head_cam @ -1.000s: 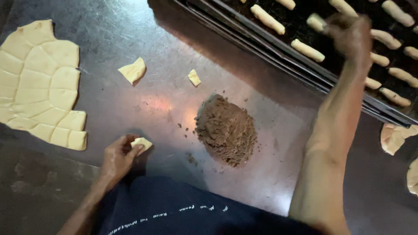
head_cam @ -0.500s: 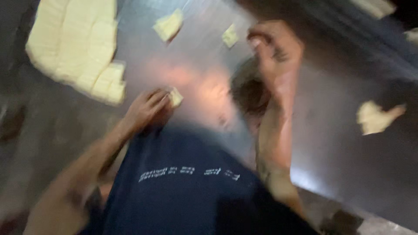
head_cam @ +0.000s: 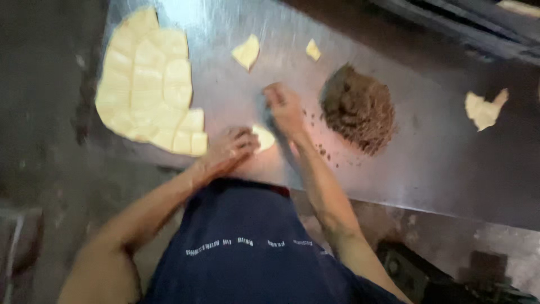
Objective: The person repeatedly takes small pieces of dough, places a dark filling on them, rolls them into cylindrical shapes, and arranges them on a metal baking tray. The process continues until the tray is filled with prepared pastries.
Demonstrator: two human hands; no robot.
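At the far left, at about ten o'clock from you, a flat sheet of pale dough (head_cam: pixel 147 84) scored into squares lies on the steel table (head_cam: pixel 439 163), its near corner cut away in steps.

Just right of that corner, your left hand (head_cam: pixel 229 149) rests low on the table at about eleven o'clock, fingers curled down onto a small pale dough piece (head_cam: pixel 264 137); the fingertips touch its left edge, though blur hides whether they pinch it or only press it.

Directly beside it, your right hand (head_cam: pixel 285 107) sits at twelve o'clock, just beyond the same dough piece, fingers bunched loosely together; whether anything is held between them cannot be told.

Farther up the table, at about twelve o'clock, two loose dough scraps lie apart: a larger wedge-shaped scrap (head_cam: pixel 246 52) and a smaller scrap (head_cam: pixel 313 49) to its right.

At one o'clock, near your right hand but not touching it, stands a mound of brown crumbly filling (head_cam: pixel 359 108), with a few crumbs strewn on its near side.

At two o'clock, well apart from the mound, lies a torn piece of dough (head_cam: pixel 485 108). Along the top right edge runs a dark tray (head_cam: pixel 472 25).
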